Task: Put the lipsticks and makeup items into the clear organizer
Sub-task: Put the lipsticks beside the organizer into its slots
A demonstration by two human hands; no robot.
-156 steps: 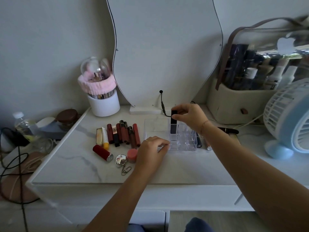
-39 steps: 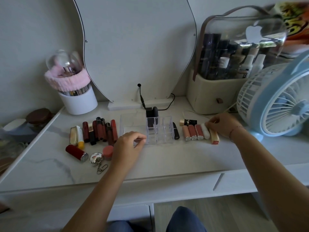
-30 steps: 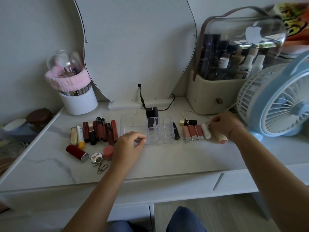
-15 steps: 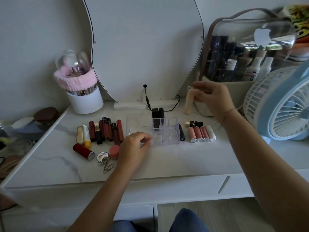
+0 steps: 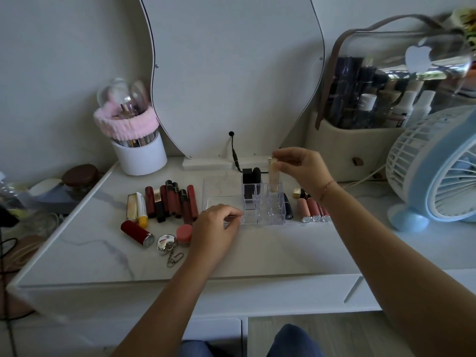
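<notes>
Only two black lipsticks point(image 5: 251, 175) are standing in the clear organizer point(image 5: 270, 215); the right hand point(image 5: 301, 168) is pinching a beige tube point(image 5: 273, 173) into it, the left hand point(image 5: 216, 225) gripping its edge.

Fan point(image 5: 422, 161) cut off by the right edge; left hand point(image 5: 216, 225) covers the front-left part of the clear organizer point(image 5: 268, 210); wrist of the right hand point(image 5: 304, 166) hides part of the pink tubes point(image 5: 309, 210); lower end of the beige tube point(image 5: 273, 173) indistinct behind clear walls; labels in the storage case point(image 5: 342, 150) illegible.
</notes>
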